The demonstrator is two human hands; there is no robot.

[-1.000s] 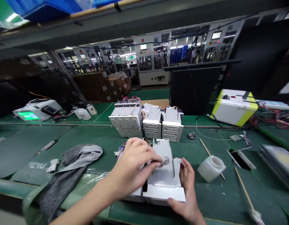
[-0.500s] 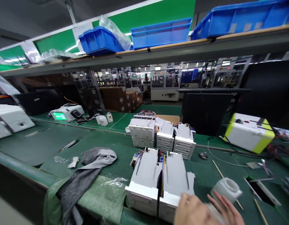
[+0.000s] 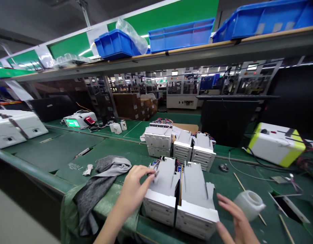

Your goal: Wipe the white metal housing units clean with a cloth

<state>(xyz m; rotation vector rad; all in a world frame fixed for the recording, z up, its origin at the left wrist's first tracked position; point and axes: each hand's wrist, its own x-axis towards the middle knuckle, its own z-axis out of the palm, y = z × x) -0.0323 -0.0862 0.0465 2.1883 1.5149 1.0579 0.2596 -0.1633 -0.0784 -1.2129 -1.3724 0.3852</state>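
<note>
Two white plastic housings stand side by side at the near edge of the green bench, the left housing [image 3: 162, 191] and the right housing [image 3: 197, 200], with coloured wires between them. My left hand [image 3: 136, 189] rests against the left housing's left side, its fingers pinched on something small that I cannot make out. My right hand [image 3: 235, 220] hovers beside the right housing, fingers spread and empty, close to a white plastic cup [image 3: 249, 204].
Several more white housings [image 3: 181, 145] stand behind. A grey cloth [image 3: 100, 183] lies to the left. Thin wooden sticks [image 3: 241, 186] and a slot in the mat [image 3: 283, 205] are on the right. A white-and-yellow box [image 3: 275, 144] sits at far right.
The view swung up and left. My left hand came back into sight at the left housing's side. My right hand moved apart from the left and its fingers spread.
</note>
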